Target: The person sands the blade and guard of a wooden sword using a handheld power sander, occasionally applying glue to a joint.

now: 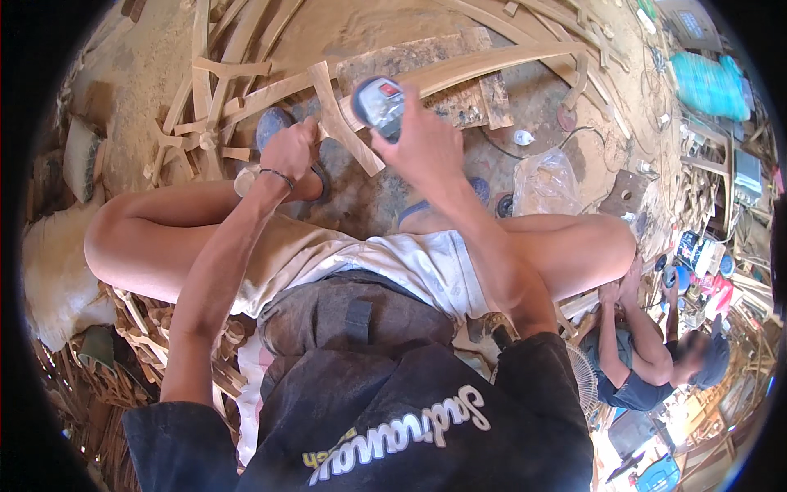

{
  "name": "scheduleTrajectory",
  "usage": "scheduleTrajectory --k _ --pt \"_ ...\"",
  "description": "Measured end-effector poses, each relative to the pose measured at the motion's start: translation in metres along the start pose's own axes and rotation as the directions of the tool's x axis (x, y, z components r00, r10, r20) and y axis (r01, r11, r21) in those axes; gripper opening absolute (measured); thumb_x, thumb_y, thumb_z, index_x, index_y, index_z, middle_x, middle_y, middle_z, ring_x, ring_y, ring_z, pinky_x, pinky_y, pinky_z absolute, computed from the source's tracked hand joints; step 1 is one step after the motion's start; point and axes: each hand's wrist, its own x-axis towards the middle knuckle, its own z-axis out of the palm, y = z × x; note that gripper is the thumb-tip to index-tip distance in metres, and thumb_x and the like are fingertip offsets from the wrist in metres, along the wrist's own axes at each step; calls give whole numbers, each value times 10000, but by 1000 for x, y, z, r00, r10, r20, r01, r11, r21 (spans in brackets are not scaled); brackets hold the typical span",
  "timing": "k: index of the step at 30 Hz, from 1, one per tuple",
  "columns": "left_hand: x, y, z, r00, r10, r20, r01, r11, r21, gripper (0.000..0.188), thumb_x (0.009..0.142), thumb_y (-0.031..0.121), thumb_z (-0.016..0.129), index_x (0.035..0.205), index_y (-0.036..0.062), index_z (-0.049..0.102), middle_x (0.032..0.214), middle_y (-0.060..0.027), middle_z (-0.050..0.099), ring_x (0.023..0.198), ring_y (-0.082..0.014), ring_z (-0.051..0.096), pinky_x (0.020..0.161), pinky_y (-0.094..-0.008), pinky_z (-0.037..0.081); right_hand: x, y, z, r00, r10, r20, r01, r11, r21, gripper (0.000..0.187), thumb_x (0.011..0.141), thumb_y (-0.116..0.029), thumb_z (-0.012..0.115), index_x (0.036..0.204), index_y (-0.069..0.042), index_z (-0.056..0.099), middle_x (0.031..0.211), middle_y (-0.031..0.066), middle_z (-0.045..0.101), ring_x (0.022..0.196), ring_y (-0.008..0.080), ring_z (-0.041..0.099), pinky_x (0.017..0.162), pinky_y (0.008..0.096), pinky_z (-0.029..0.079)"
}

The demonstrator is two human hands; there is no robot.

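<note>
My right hand (428, 146) is wrapped round a small grey and dark power sander (380, 108) with a red patch on it. The sander is beside a curved wooden crosspiece (334, 107), close to its right edge; whether its pad touches the wood I cannot tell. Joined to that crosspiece is a long, bowed wooden bar (484, 62), which stretches away to the right over a flat board. My left hand (287, 152), with a dark band at the wrist, is closed on the wooden piece's near left end. Part of that grip is hidden behind the fingers.
A worn board (484, 102) lies under the bar on the dusty floor. More curved wooden parts (221, 82) pile up at the left. A clear plastic bag (545, 184) and a dark cord (500, 148) lie right of my feet. Another person (635, 361) sits at the right.
</note>
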Motion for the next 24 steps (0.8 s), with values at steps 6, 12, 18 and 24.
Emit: scheduleTrajectory --k 6,12,18,24 --pt "-1 -10 8 1000 6 27 -5 998 -67 208 999 219 690 1074 51 593 965 -276 770 939 -513 751 796 -615 592 16 67 -23 981 134 -139 -135 991 3 814 911 -466 853 1487 -9 504 1023 295 810 983 504 798 893 602 619" --pt "10 -12 16 999 35 38 -31 995 -98 236 988 229 712 1075 49 588 954 -296 757 952 -529 740 814 -625 579 53 127 -49 898 296 -327 -301 953 34 854 882 -528 867 1499 -32 547 1174 325 799 1082 502 787 939 571 608" --pt "7 -20 23 999 12 33 -12 1000 -26 221 997 241 703 1071 62 597 981 -244 792 906 -503 762 776 -614 607 25 32 -17 997 49 52 -53 996 73 806 908 -481 849 1492 -41 509 1037 263 812 961 480 803 838 589 619" --pt "0 -9 18 1000 25 -1 -25 998 -55 232 1007 264 710 1075 73 598 999 -237 796 923 -502 764 776 -610 605 34 40 -12 1000 3 -21 -3 999 -33 770 907 -510 837 1449 -63 522 933 251 804 888 495 798 786 596 622"
